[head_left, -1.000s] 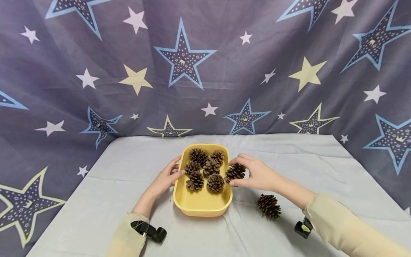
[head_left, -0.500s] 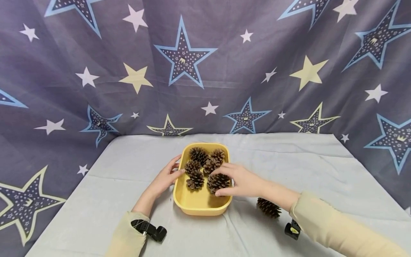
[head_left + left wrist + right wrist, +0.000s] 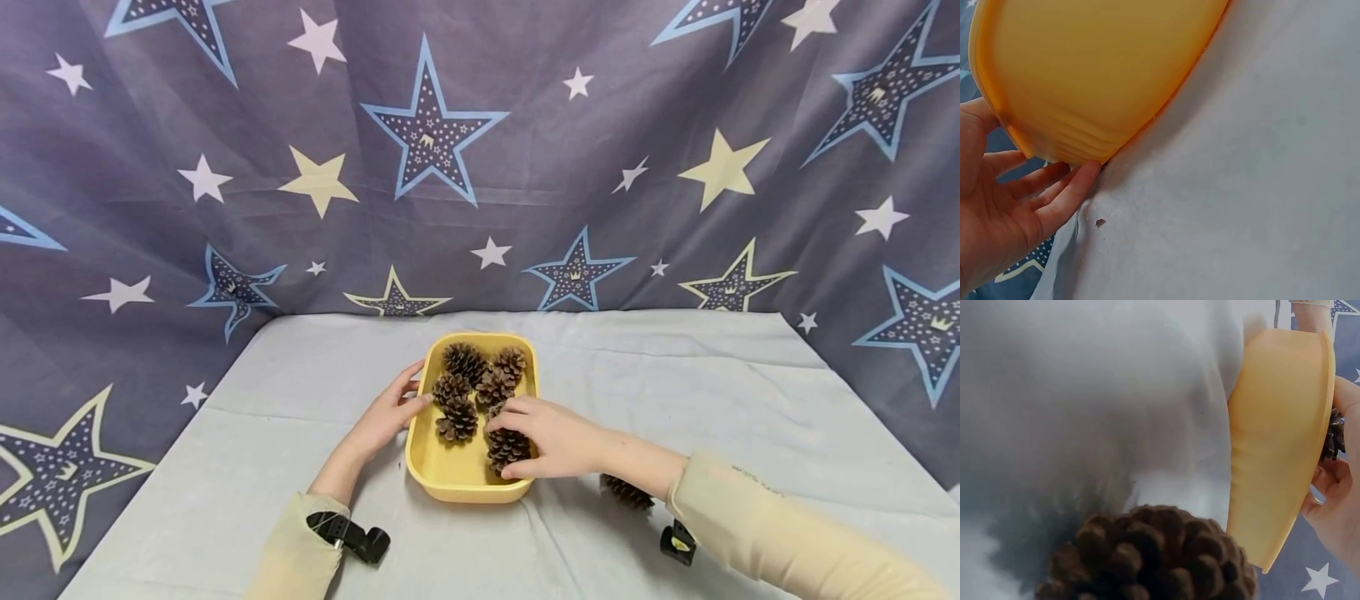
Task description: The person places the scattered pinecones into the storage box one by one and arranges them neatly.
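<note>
A yellow plastic tub (image 3: 472, 493) with several brown pine cones in it sits mid-table in the head view. My left hand (image 3: 386, 418) holds its left side, thumb over the rim; in the left wrist view the fingers (image 3: 1063, 194) lie against the outer wall. Inside the tub, at the right, my right hand (image 3: 558, 437) grips a pine cone (image 3: 507, 450) between thumb and fingers. That hand partly covers another cone behind it. One more pine cone (image 3: 628, 493) lies on the cloth, partly hidden under my right forearm; it looms large in the right wrist view (image 3: 1154, 556).
A pale grey cloth (image 3: 315, 358) covers the table. Behind it hangs a dark curtain (image 3: 510, 67) with a star print. Each wrist wears a black camera strap. A small brown fleck (image 3: 1100, 222) lies on the cloth near the tub.
My right hand has carried its pine cone from beside the tub's right rim over it, then lower and nearer inside. The left hand has stayed in place on the tub.
</note>
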A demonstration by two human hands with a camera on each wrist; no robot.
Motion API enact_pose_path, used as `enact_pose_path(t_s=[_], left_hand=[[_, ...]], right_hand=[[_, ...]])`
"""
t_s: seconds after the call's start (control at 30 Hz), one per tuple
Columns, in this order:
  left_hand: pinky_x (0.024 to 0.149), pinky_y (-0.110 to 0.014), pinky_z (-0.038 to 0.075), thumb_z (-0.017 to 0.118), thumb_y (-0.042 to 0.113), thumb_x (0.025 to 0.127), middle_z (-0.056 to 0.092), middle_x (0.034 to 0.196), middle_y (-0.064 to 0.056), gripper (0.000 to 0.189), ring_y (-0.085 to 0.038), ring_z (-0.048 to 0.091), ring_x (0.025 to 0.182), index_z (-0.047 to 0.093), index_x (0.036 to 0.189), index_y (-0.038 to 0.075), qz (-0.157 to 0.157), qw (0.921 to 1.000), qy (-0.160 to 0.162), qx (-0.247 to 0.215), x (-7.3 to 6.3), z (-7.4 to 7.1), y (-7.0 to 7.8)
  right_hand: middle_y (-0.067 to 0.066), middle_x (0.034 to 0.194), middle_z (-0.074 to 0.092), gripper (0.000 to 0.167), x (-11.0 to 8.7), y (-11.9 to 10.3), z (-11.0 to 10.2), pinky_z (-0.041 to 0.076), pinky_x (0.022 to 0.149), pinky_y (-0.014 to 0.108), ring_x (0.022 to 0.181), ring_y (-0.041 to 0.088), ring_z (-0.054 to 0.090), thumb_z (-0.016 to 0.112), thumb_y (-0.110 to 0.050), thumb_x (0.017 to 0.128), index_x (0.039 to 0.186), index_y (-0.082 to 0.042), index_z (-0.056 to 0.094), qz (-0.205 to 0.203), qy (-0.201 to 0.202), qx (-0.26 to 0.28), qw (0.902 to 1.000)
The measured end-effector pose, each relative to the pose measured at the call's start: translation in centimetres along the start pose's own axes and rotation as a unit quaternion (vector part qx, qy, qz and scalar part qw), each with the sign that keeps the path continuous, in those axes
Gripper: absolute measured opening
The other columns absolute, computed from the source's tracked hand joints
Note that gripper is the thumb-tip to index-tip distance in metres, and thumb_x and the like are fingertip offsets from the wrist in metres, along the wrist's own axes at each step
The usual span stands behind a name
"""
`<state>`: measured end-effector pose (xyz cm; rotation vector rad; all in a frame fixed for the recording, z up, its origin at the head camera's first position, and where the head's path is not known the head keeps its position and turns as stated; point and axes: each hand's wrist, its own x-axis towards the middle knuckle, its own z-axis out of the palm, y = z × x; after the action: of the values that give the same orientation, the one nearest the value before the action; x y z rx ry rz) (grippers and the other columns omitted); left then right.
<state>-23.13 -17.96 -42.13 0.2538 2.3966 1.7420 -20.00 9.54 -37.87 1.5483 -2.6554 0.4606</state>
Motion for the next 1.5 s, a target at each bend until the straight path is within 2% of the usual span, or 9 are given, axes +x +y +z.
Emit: enact_pose_path(t_s=[0.3,0.43,0.57,0.7,0.87,1.03,1.23,1.33,1.5], left_hand=[[0.078,-0.034,0.055,0.055,0.021,0.089,0.043,0.131,-0.02,0.064,-0.031,0.053,0.106,0.024,0.144,0.022,0.0,1.0,-0.002,-0.003,0.2,0.0,-0.3],[0.079,-0.034,0.055,0.055,0.021,0.089,0.043,0.131,-0.02,0.064,-0.031,0.053,0.107,0.024,0.145,0.021,-0.002,1.0,0.0,-0.002,0.1,0.1,-0.2],[0.079,-0.034,0.055,0.055,0.021,0.089,0.042,0.131,-0.02,0.064,-0.032,0.053,0.107,0.023,0.145,0.022,-0.003,1.0,-0.001,-0.006,0.1,0.1,-0.2],[0.078,-0.034,0.055,0.055,0.02,0.089,0.043,0.13,-0.021,0.064,-0.032,0.053,0.106,0.023,0.145,0.02,0.002,1.0,-0.004,-0.006,0.2,0.2,-0.2],[0.077,-0.033,0.055,0.054,0.019,0.089,0.043,0.129,-0.023,0.064,-0.031,0.054,0.105,0.022,0.145,0.018,0.006,0.9999,-0.007,-0.005,0.2,0.2,-0.3],[0.076,-0.033,0.055,0.054,0.019,0.09,0.044,0.129,-0.021,0.063,-0.031,0.054,0.105,0.023,0.145,0.021,0.004,1.0,-0.002,-0.006,0.1,0.1,-0.2],[0.077,-0.033,0.055,0.054,0.02,0.09,0.044,0.129,-0.021,0.064,-0.031,0.054,0.105,0.023,0.145,0.021,0.003,1.0,0.0,0.001,0.0,0.1,-0.1],[0.078,-0.033,0.055,0.055,0.021,0.089,0.045,0.129,-0.02,0.064,-0.031,0.054,0.105,0.022,0.145,0.021,0.002,1.0,0.002,0.008,0.0,0.1,-0.1],[0.078,-0.033,0.055,0.054,0.021,0.09,0.045,0.129,-0.02,0.064,-0.03,0.053,0.106,0.022,0.145,0.021,0.001,1.0,0.001,0.009,0.0,0.1,-0.1]], right_hand=[[-0.001,0.112,0.055,0.053,0.7,-0.2,-0.6,0.043,0.095,0.032,0.103,0.014,0.051,0.068,-0.044,0.074,0.119,-0.016,0.057,-0.023,-0.029,-0.021,0.9991],[-0.002,0.108,0.055,0.05,1.4,-0.4,-0.7,0.045,0.089,0.032,0.099,0.014,0.052,0.073,-0.04,0.069,0.112,-0.019,0.06,-0.031,-0.046,-0.056,0.9969],[-0.005,0.102,0.054,0.045,1.8,-0.7,-0.9,0.046,0.084,0.03,0.095,0.012,0.051,0.074,-0.039,0.068,0.109,-0.024,0.061,-0.031,-0.082,-0.091,0.992],[-0.006,0.106,0.055,0.041,2.0,-0.8,-1.2,0.044,0.087,0.03,0.099,0.012,0.05,0.074,-0.04,0.07,0.108,-0.028,0.062,-0.023,-0.117,-0.102,0.9876],[-0.005,0.113,0.057,0.04,1.9,-0.6,-1.5,0.043,0.092,0.035,0.105,0.013,0.051,0.072,-0.041,0.071,0.108,-0.029,0.063,-0.021,-0.133,-0.099,0.986],[-0.004,0.114,0.058,0.04,1.7,-0.6,-2.1,0.042,0.095,0.04,0.107,0.013,0.053,0.069,-0.043,0.073,0.109,-0.028,0.063,-0.019,-0.135,-0.084,0.9871],[-0.005,0.113,0.059,0.039,0.9,-0.5,-2.9,0.041,0.097,0.037,0.105,0.011,0.053,0.065,-0.041,0.079,0.114,-0.024,0.062,-0.01,-0.135,-0.057,0.9891],[-0.007,0.11,0.06,0.038,0.4,-0.1,-3.3,0.041,0.097,0.034,0.103,0.01,0.054,0.064,-0.039,0.08,0.114,-0.022,0.062,-0.015,-0.114,-0.044,0.9924],[-0.004,0.106,0.061,0.034,-0.9,0.8,-4.1,0.046,0.092,0.032,0.098,0.011,0.057,0.066,-0.032,0.079,0.11,-0.016,0.064,-0.03,-0.053,-0.014,0.998]])
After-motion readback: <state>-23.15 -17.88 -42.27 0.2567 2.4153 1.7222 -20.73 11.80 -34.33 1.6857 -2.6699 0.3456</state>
